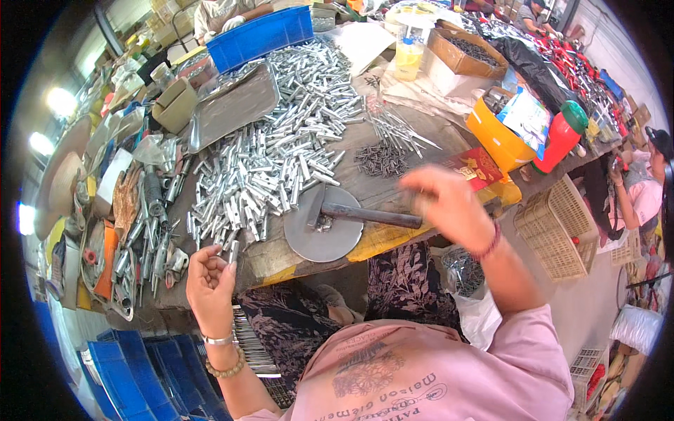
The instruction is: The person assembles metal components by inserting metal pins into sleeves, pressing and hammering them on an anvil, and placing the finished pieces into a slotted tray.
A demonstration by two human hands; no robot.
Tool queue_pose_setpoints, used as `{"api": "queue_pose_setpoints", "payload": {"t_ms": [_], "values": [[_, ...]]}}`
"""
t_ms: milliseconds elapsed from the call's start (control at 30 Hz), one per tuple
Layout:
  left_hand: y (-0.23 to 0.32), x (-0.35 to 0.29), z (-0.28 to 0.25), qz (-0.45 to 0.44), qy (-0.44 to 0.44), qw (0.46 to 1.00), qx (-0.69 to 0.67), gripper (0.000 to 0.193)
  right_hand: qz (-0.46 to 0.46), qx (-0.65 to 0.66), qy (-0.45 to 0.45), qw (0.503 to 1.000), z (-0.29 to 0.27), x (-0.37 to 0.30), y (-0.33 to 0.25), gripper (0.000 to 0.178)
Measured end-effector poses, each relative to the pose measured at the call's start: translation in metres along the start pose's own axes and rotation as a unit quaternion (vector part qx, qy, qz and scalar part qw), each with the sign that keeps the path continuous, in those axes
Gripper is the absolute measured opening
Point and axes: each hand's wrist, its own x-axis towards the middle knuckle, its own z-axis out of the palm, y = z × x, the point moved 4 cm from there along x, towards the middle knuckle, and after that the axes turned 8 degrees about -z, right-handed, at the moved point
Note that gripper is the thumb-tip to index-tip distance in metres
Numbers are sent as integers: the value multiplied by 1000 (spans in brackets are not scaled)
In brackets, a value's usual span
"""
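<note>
My left hand (210, 284) is closed on a short silvery metal tube (234, 252), held upright between thumb and fingers at the table's front edge. A hammer (372, 213) lies on a round grey metal plate (302, 238), its dark handle pointing right. Above the end of that handle is my right hand (449, 207); motion smears its fingers, so what they hold, if anything, does not show. Just beyond it sits a small heap of dark pins (381, 160), with several long thin metal rods (401, 130) behind. A large pile of silvery tubes (281, 147) spreads across the table.
A metal tray (235, 105) and a blue bin (261, 38) border the pile. Pliers and other tools crowd the left. An orange container (495, 133), a red bottle (559, 144) and a cardboard box (467, 56) stand right. Crates (558, 228) are on the floor; other people work beyond.
</note>
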Motion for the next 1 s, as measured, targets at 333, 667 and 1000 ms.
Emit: {"api": "queue_pose_setpoints", "payload": {"t_ms": [333,667,1000], "values": [[38,-14,71,73,-169,981,62,38,197,-236,-60,950,5,69,115,26],[49,-9,85,192,-181,941,209,21,180,-243,-50,952,-15,40,104,27],[45,-9,94,187,-122,951,214,13,-174,-39,-58,982,50,9,-53,29]]}}
